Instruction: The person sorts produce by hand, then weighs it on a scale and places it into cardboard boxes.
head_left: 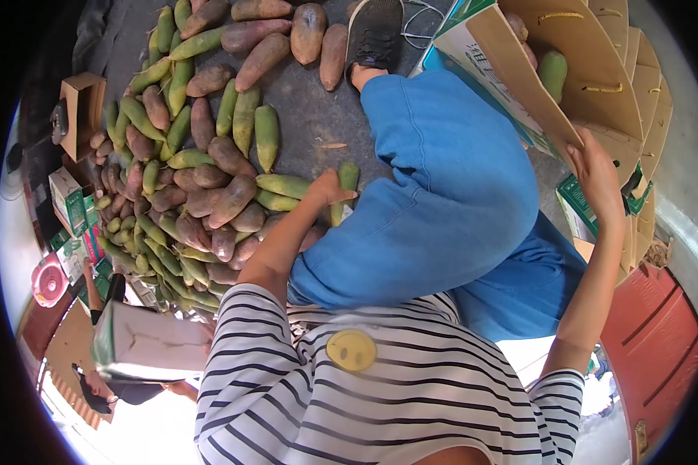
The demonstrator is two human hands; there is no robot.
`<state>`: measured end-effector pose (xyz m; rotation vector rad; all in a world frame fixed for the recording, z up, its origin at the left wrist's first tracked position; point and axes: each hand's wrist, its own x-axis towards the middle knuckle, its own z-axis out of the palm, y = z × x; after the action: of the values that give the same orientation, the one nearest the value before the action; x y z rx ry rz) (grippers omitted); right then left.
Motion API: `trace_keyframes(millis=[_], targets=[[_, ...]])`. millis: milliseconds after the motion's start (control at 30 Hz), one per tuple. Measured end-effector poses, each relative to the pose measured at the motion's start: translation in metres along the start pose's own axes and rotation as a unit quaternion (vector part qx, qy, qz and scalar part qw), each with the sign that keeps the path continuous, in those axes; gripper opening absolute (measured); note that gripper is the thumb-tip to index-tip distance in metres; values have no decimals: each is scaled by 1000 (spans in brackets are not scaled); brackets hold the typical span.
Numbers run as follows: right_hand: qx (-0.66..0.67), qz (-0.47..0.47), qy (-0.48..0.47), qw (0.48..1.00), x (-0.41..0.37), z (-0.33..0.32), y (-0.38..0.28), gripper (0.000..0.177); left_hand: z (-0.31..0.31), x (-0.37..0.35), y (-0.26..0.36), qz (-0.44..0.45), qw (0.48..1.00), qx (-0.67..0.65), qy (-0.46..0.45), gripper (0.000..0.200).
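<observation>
Beside my knee, my left hand (pixel 330 188) is closed around a green radish (pixel 347 180), which stands roughly lengthwise in the view. A large pile of green radishes (pixel 266 139) and reddish-brown ones (pixel 233 200) spreads on the dark ground to the left of it. At the right, my right hand (pixel 595 167) grips the edge of an open cardboard box (pixel 512 85), thumb on one side of the wall. Inside that box lie a green radish (pixel 552 75) and some reddish ones (pixel 517 27), partly hidden by the wall.
More open cardboard boxes (pixel 647 101) stand nested behind the held one. My shoe (pixel 374 35) rests near the pile's top edge. At the lower left another person holds a white box (pixel 151 341). Small boxes (pixel 68 198) and a pink round object (pixel 49 280) are at far left.
</observation>
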<state>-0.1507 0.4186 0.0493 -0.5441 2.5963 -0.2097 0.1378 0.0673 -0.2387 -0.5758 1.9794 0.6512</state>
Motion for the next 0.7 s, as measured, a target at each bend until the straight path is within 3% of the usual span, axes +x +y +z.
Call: trace_keyframes(millis=[133, 200, 300, 400, 433, 467, 567, 667, 700], targets=[[-33, -9, 0, 999, 0, 2, 4, 28, 14, 10, 4, -5, 1000, -2, 14, 85], [-30, -1, 9, 999, -2, 1, 8, 30, 29, 18, -15, 55, 995, -69, 55, 82], [-28, -13, 17, 999, -3, -3, 5, 28, 64, 52, -60, 113, 934, -309, 137, 68], [-32, -1, 7, 999, -2, -2, 7, 25, -54, -42, 18, 134, 924, -248, 257, 58], [-27, -2, 14, 1000, -3, -2, 7, 24, -71, -43, 23, 179, 888, -252, 340, 55], [-23, -5, 20, 1000, -4, -2, 6, 24, -101, -60, 40, 219, 850, -310, 366, 52], [-21, -14, 29, 999, -6, 1, 9, 22, -187, -121, 96, 260, 766, -305, 503, 48], [-19, -35, 56, 998, -4, 7, 14, 20, -237, -178, 161, 389, 637, -449, 491, 43], [-23, -35, 54, 998, -4, 6, 13, 19, -249, -184, 179, 444, 599, -428, 510, 44]])
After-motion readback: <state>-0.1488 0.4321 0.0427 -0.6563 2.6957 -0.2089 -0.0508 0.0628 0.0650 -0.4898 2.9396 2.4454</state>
